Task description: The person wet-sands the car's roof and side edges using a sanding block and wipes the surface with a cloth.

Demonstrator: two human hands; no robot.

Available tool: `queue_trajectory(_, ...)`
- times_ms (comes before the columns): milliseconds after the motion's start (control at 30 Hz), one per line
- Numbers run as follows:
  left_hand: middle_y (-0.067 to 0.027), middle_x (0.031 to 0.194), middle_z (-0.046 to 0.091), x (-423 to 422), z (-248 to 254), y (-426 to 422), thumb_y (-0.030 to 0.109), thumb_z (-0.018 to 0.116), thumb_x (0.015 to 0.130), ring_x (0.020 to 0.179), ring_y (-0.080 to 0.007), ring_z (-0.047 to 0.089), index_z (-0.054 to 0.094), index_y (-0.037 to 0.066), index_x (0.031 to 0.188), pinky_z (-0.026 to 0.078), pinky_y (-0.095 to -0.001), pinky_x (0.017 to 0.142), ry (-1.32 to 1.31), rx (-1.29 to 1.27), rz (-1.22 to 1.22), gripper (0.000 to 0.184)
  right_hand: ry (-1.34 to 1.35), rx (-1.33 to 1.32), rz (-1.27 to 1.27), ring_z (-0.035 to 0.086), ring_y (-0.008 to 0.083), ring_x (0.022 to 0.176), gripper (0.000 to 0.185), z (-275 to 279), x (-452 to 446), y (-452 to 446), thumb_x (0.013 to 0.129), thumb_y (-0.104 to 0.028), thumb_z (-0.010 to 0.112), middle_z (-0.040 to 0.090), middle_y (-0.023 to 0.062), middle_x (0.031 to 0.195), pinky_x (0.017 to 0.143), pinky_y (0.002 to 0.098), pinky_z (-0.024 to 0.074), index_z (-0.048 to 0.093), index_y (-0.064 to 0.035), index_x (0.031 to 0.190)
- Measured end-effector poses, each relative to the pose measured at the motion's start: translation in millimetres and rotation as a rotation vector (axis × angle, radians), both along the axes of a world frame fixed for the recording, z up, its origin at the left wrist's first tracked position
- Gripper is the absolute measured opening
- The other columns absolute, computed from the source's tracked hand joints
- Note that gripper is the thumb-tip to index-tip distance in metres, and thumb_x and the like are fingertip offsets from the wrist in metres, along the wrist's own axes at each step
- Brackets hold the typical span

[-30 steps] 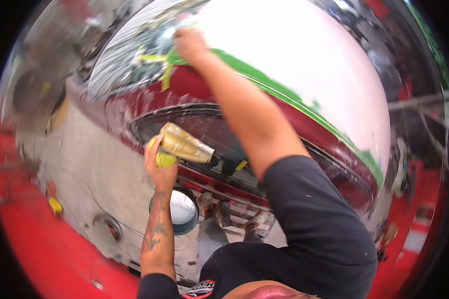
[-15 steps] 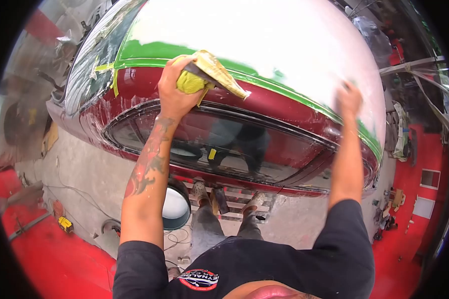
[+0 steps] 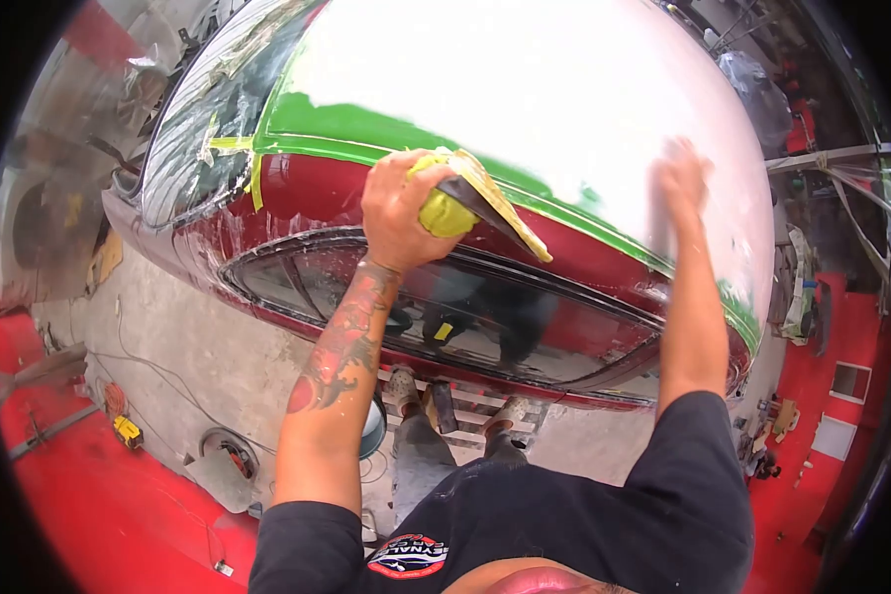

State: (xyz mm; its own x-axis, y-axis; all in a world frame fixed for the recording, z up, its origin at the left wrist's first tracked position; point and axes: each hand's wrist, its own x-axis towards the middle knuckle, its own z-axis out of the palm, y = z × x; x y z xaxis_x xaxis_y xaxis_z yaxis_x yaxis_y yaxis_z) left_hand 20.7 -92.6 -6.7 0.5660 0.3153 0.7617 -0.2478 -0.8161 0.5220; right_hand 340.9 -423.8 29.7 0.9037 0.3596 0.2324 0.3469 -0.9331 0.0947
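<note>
Head view: the left hand (image 3: 394, 210) has its fingers clamped on a yellow-green, rounded, crumpled pad (image 3: 445, 213); the palm side is hidden. Against the pad lies a dark, flat, tapering piece (image 3: 473, 199) with a pale yellow, stained sheet (image 3: 502, 206) along its upper side; how the three are joined cannot be determined. They are held over the maroon car body (image 3: 312, 188), near the green painted strip (image 3: 366, 129) bordering the white, rounded roof (image 3: 525, 69). Contact cannot be confirmed.

The right hand (image 3: 681, 186) is at the roof, motion-blurred; whether its fingers are apart or together cannot be told. Glare washes out roof detail, and the far edge is cut off.

The left forearm largely covers a dark-rimmed, round bucket (image 3: 373, 433). The dark, glossy side window (image 3: 525, 317) is partly obscured by reflections. Yellow tape strips (image 3: 230, 144) cross at the roof corner. Below, a slatted wooden platform (image 3: 473, 398) lies under the feet. A small yellow-and-black object (image 3: 127, 430) on the floor is unidentifiable.
</note>
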Motion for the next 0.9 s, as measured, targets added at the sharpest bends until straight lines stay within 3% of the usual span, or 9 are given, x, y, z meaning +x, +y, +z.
queue_trajectory(67,-0.0150,0.113,0.066,-0.4,0.7,0.1,0.023,0.086,0.058,0.104,-0.0373,0.063,0.066,0.013,0.111,0.050,-0.0474,0.092,0.006,0.021,0.002,0.057,-0.064,0.182,0.246,0.047,0.0419,0.135,0.051,-12.0,-39.5,136.4,0.090,-0.016,0.047,0.056,0.0219,0.140,0.114,0.0505,0.0379,0.055,-0.0005,0.138)
queue_trajectory(167,-0.0148,0.114,0.066,-0.1,-3.1,1.8,0.027,0.086,0.059,0.103,-0.0379,0.063,0.067,0.013,0.110,0.050,-0.0487,0.091,0.028,0.024,-0.004,0.057,0.316,0.267,0.482,0.066,0.0400,0.102,0.046,-4.7,-117.4,327.8,0.085,-0.011,0.054,0.064,0.0289,0.118,0.082,0.0492,0.0570,0.057,-0.0007,0.130)
queue_trajectory(267,-0.0132,0.117,0.065,-2.3,0.6,-0.7,0.035,0.085,0.069,0.108,-0.0359,0.062,0.068,0.014,0.116,0.049,-0.0512,0.093,0.055,0.020,0.014,0.055,0.526,0.329,0.791,0.052,0.0473,0.131,0.048,2.0,-184.4,447.7,0.091,-0.011,0.052,0.041,0.0350,0.149,0.109,0.0503,0.0455,0.050,-0.0035,0.139)
queue_trajectory(333,-0.0158,0.121,0.065,-4.0,-41.8,4.3,0.036,0.083,0.074,0.110,-0.0345,0.063,0.067,0.011,0.122,0.049,-0.0499,0.095,0.222,0.077,0.052,0.056,0.619,0.357,0.811,0.059,0.0508,0.120,0.045,18.4,-208.7,478.1,0.091,-0.012,0.054,0.033,0.0452,0.148,0.107,0.0492,0.0463,0.049,-0.0012,0.135)
queue_trajectory(400,-0.0180,0.121,0.066,2.8,-197.0,-7.3,0.036,0.082,0.077,0.111,-0.0334,0.064,0.067,0.010,0.124,0.050,-0.0486,0.095,0.787,-1.023,0.382,0.055,0.640,0.422,0.766,0.060,0.0490,0.119,0.038,25.0,-207.5,489.0,0.092,-0.009,0.051,0.035,0.0433,0.148,0.106,0.0479,0.0476,0.055,0.0013,0.129)
queue_trajectory(433,-0.0180,0.120,0.066,3.4,-185.0,-7.4,0.034,0.082,0.075,0.110,-0.0346,0.063,0.067,0.010,0.122,0.050,-0.0489,0.094,0.752,-1.113,0.434,0.055,0.644,0.427,0.715,0.061,0.0475,0.118,0.036,26.9,-201.5,485.8,0.092,-0.009,0.051,0.036,0.0426,0.147,0.106,0.0467,0.0483,0.058,0.0012,0.125)
queue_trajectory(567,-0.0180,0.114,0.065,-0.6,-2.6,-0.1,0.027,0.085,0.068,0.105,-0.0390,0.062,0.064,0.009,0.116,0.049,-0.0502,0.092,0.116,0.037,0.001,0.056,0.448,0.566,0.553,0.061,0.0414,0.118,0.030,-13.2,-134.1,457.5,0.087,-0.007,0.056,0.064,0.0310,0.117,0.102,0.0468,0.0512,0.068,-0.0019,0.114)
queue_trajectory(700,-0.0164,0.114,0.064,2.8,2.9,-3.2,0.019,0.082,0.059,0.106,-0.0383,0.061,0.064,0.011,0.111,0.049,-0.0501,0.092,0.066,0.045,-0.002,0.056,0.280,0.559,0.456,0.056,0.0375,0.121,0.037,-17.5,-31.0,297.5,0.085,-0.013,0.062,0.064,0.0214,0.125,0.117,0.0491,0.0333,0.065,-0.0088,0.121)
queue_trajectory(900,-0.0184,0.117,0.062,2.0,1.0,-4.1,0.015,0.082,0.058,0.109,-0.0393,0.060,0.063,0.010,0.115,0.049,-0.0508,0.097,0.115,0.032,-0.007,0.061,-0.175,0.357,-0.178,0.068,0.0395,0.106,0.044,-6.3,75.5,-127.4,0.073,-0.014,0.067,0.072,0.0253,0.109,0.095,0.0437,0.0528,0.074,-0.0018,0.115)
